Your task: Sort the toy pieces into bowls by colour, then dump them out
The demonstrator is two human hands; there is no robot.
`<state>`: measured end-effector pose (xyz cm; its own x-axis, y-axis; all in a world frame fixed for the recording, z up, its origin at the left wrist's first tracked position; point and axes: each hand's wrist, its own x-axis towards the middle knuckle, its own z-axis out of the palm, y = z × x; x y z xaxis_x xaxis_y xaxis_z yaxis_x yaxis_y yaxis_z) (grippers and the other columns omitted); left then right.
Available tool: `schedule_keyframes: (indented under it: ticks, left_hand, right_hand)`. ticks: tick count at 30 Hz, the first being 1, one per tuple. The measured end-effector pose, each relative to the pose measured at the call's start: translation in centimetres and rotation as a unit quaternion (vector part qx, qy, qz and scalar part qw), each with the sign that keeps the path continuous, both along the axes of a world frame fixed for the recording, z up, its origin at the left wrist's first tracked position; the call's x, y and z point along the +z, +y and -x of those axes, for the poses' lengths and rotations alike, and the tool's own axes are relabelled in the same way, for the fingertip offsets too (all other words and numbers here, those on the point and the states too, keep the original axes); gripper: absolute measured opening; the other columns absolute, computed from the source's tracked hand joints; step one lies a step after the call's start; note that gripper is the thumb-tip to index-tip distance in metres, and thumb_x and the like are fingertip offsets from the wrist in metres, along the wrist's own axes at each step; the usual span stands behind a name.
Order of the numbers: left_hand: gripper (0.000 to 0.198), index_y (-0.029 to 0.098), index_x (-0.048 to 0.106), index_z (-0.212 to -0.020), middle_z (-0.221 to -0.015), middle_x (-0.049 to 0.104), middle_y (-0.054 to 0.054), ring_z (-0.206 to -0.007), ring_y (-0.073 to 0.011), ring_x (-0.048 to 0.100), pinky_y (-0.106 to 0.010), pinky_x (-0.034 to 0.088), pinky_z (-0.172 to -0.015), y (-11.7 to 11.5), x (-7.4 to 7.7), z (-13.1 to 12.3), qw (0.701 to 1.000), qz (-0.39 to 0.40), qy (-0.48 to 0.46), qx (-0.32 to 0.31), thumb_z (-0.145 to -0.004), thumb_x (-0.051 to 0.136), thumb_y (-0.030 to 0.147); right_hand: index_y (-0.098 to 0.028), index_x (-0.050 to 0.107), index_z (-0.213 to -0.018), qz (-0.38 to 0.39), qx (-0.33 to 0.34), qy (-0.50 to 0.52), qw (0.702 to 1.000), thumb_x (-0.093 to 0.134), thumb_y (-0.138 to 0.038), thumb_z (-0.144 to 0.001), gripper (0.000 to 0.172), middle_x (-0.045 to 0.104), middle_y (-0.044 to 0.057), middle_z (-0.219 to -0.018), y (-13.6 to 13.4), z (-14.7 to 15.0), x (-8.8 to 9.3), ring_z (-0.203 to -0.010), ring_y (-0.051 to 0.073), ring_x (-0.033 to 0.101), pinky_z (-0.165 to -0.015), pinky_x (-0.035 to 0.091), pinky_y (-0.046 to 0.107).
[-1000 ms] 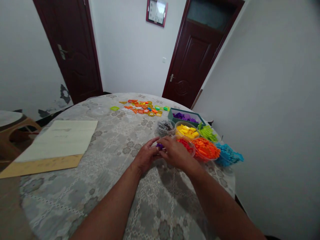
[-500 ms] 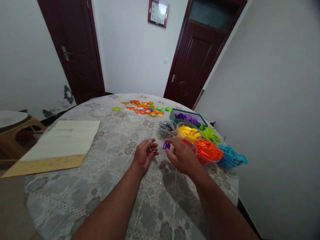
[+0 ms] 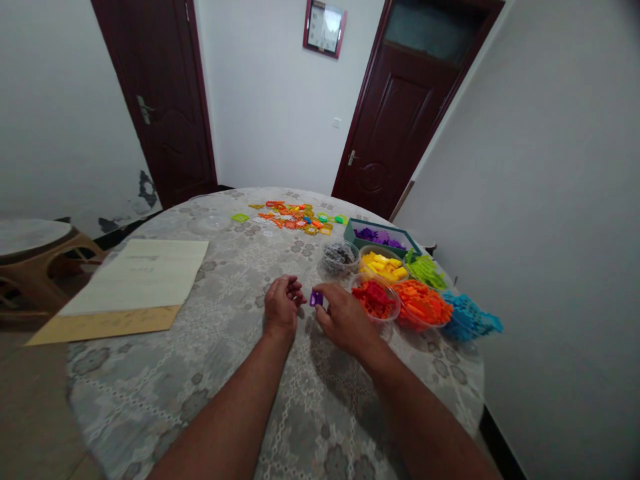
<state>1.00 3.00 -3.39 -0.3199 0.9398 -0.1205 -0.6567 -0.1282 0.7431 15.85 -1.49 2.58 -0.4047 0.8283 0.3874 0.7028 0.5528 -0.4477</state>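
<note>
Between the thumb and fingers of my right hand (image 3: 343,315) is a small purple plastic piece (image 3: 316,298), held just above the table. My left hand (image 3: 283,305) is close by on the left, palm turned inward, its fingers loosely curled and apart with nothing seen in them. A gap separates its fingertips from the purple piece. Right beside my right hand stands a clear round tub of red pieces (image 3: 375,298). Behind it are a tub of grey pieces (image 3: 339,255) and a tub of yellow pieces (image 3: 385,265).
Farther right are orange pieces (image 3: 423,303), blue pieces (image 3: 470,317) and lime green pieces (image 3: 425,270). A green box (image 3: 350,233) holds purple pieces. Mixed flat pieces (image 3: 295,217) lie at the back of the patterned tablecloth (image 3: 225,373). Pale sheets (image 3: 143,277) lie left, near a stool (image 3: 47,267).
My right hand has moved left, away from the red tub, carrying the purple piece toward my left hand. The left hand has shifted only slightly. The whole view has turned a little.
</note>
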Motion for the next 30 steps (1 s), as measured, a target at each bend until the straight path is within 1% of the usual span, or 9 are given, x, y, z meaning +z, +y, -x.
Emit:
schedule_keyframes:
  ticks: [5,8,11,15,18,20,23,25,30]
  left_hand:
    - [0.036,0.018,0.068,-0.093,-0.082,0.068,-0.003,-0.069,-0.0150,0.063,-0.027,0.049,-0.062,-0.3,0.1,-0.3,0.998,-0.018,0.036,-0.041,-0.081,0.073,0.053]
    - [0.032,0.019,0.073,-0.096,-0.094,0.073,-0.006,-0.086,-0.0197,0.068,-0.028,0.052,-0.070,-0.8,0.5,-0.5,0.984,-0.049,0.136,-0.100,-0.084,0.074,0.049]
    - [0.032,0.019,0.076,-0.104,-0.101,0.075,-0.007,-0.092,-0.0211,0.068,-0.030,0.054,-0.078,-1.1,0.6,-0.6,0.962,-0.067,0.223,-0.144,-0.082,0.079,0.043]
    - [0.043,0.019,0.075,-0.115,-0.105,0.076,-0.009,-0.089,-0.0213,0.069,-0.032,0.056,-0.076,-0.9,0.6,-0.6,0.961,-0.055,0.212,-0.172,-0.081,0.081,0.044]
    - [0.042,0.021,0.074,-0.120,-0.107,0.076,-0.008,-0.086,-0.0201,0.069,-0.030,0.056,-0.071,-0.5,0.6,-0.1,0.965,-0.024,0.231,-0.119,-0.082,0.079,0.040]
    - [0.040,0.022,0.073,-0.122,-0.110,0.075,-0.008,-0.087,-0.0195,0.070,-0.030,0.057,-0.074,-0.2,0.5,0.6,0.959,0.000,0.282,-0.040,-0.085,0.076,0.036]
    - [0.040,0.024,0.071,-0.125,-0.112,0.076,-0.007,-0.089,-0.0199,0.072,-0.031,0.058,-0.077,0.4,0.2,2.1,0.935,0.024,0.349,0.053,-0.087,0.073,0.033]
    - [0.040,0.024,0.071,-0.126,-0.109,0.077,-0.007,-0.086,-0.0201,0.073,-0.032,0.058,-0.076,0.7,0.0,3.0,0.920,0.039,0.382,0.076,-0.087,0.072,0.030]
    - [0.042,0.024,0.072,-0.127,-0.111,0.078,-0.009,-0.087,-0.0222,0.075,-0.036,0.060,-0.083,0.8,-0.1,4.0,0.890,0.068,0.445,0.067,-0.086,0.067,0.022]
  right_hand:
    - [-0.020,0.061,-0.137,-0.031,-0.004,0.028,0.999,0.056,-0.015,-0.096,0.042,0.065,0.014,-0.143,0.7,1.4,-1.5,-0.134,0.026,0.061,-0.111,0.053,0.042]
    - [-0.020,0.058,-0.146,-0.034,-0.018,0.053,0.998,0.053,-0.015,-0.100,0.046,0.059,0.014,-0.153,0.9,1.5,-2.9,-0.143,0.025,0.056,-0.116,0.051,0.043]
    - [-0.022,0.056,-0.149,-0.026,-0.036,0.085,0.995,0.051,-0.015,-0.101,0.049,0.056,0.013,-0.158,0.6,1.2,-4.5,-0.147,0.024,0.053,-0.120,0.049,0.043]
    - [-0.022,0.049,-0.157,-0.020,-0.069,0.115,0.991,0.055,-0.019,-0.101,0.056,0.048,0.015,-0.165,-0.1,1.0,-5.7,-0.155,0.025,0.044,-0.125,0.042,0.047]
    - [-0.022,0.046,-0.159,-0.023,-0.062,0.126,0.990,0.057,-0.022,-0.100,0.060,0.047,0.014,-0.166,-0.6,1.1,-5.7,-0.156,0.024,0.042,-0.126,0.041,0.045]
    - [-0.021,0.054,-0.152,-0.019,-0.031,0.123,0.992,0.057,-0.021,-0.100,0.053,0.058,0.014,-0.156,-0.8,1.4,-5.6,-0.147,0.023,0.052,-0.121,0.046,0.040]
    - [-0.019,0.068,-0.133,0.021,0.026,0.087,0.996,0.057,-0.019,-0.099,0.036,0.074,0.011,-0.128,-0.8,1.7,-5.8,-0.120,0.021,0.069,-0.106,0.055,0.034]
    - [-0.019,0.073,-0.123,0.053,0.049,0.058,0.996,0.058,-0.019,-0.099,0.029,0.078,0.009,-0.117,-0.8,1.8,-6.1,-0.110,0.020,0.073,-0.101,0.056,0.033]
    - [-0.020,0.076,-0.117,0.077,0.049,0.066,0.994,0.061,-0.019,-0.099,0.024,0.080,0.007,-0.115,-0.4,1.8,-6.6,-0.108,0.020,0.074,-0.101,0.054,0.031]
